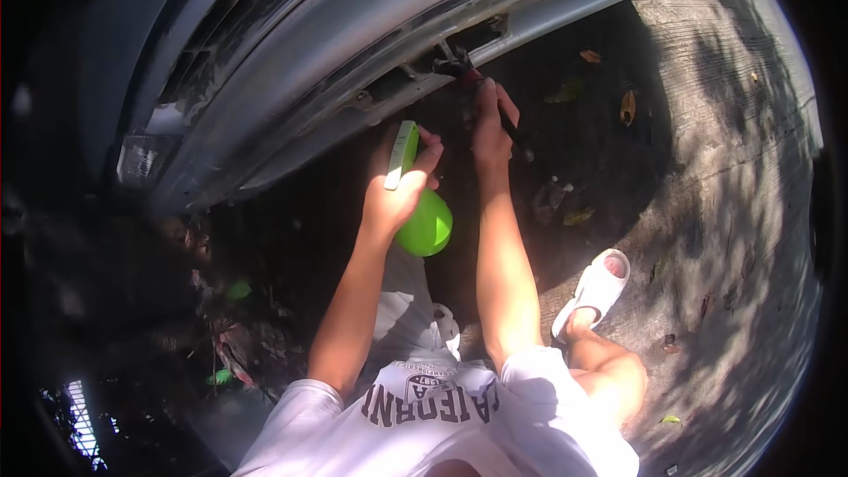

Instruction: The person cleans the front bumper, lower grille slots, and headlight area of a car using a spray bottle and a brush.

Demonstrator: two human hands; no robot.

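Note:
My left hand (397, 178) is wrapped around a bright green spray bottle (427, 223) with a white and green trigger head, held just below the car's bumper. In my right hand (491, 128) is a brush (463, 69) with a dark handle, a reddish neck and a black head. The brush head reaches up to the openings along the lower edge of the silver-grey bumper (353, 44). Shadow makes it hard to tell how firmly it touches there. My right fingers close around the handle, and part of it sticks out behind them.
The car's front spans the top of the view, with a lamp (141, 159) at the left. Dry leaves (627, 108) lie on the shaded concrete ground (707, 238). My white slipper (602, 283) rests at the right; litter and leaves (234, 344) lie at the left.

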